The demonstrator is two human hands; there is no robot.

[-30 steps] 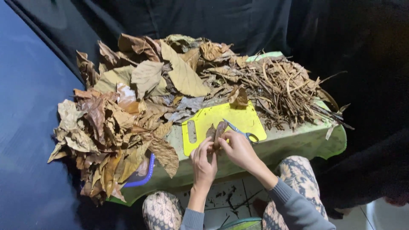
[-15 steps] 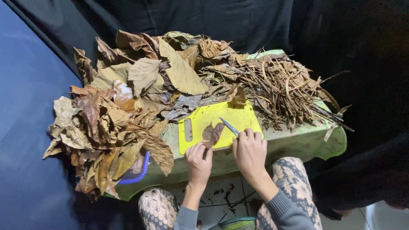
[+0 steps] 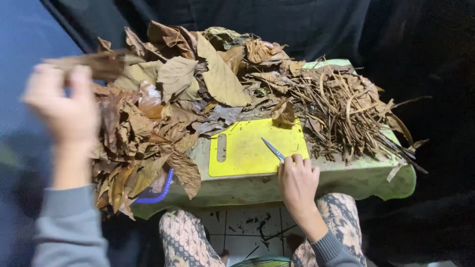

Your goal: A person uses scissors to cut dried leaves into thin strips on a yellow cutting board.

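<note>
Left hand raised high at the left edge, forearm in a grey sleeve upright, hand blurred; fingers closed together on a brown dry leaf held roughly level above the leaf heap. Right hand low at the near edge of the yellow board, wrist bent, back of the hand upward; fingers curled together on the handle of a blade, whose thin grey tip slants up and left across the board's bare face; whether it is a knife or scissors cannot be told. Board lying flat on a pale green table, near its front rim; slot handle at the board's left end. Heap of broad brown leaves covering the table's left and rear portions, spilling over the left edge; one curled leaf touching the board's far edge. Pile of thin stalks on the table's right portion, just beside the board, some ends overhanging the right rim. A blue rim, partly hidden under the leaves at front left; its contents cannot be seen. Patterned knees below the table; tiled floor between them.
</note>
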